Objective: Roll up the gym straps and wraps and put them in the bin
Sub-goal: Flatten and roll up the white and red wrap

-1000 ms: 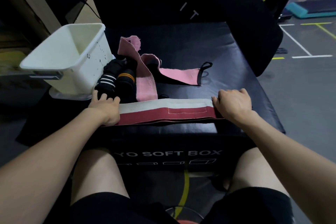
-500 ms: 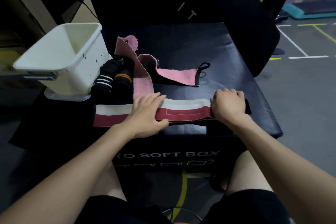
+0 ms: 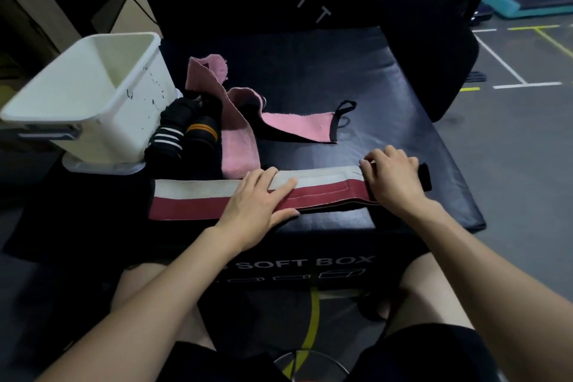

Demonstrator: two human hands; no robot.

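Lying flat along the near edge of the black padded surface is one red-and-white wrap. One left hand presses its middle with straight fingers, while one right hand curls its grip over the wrap's right end. Behind lie one pink wrap and two rolled black wraps, just beside one white bin.

Dim gym, grey line-marked floor
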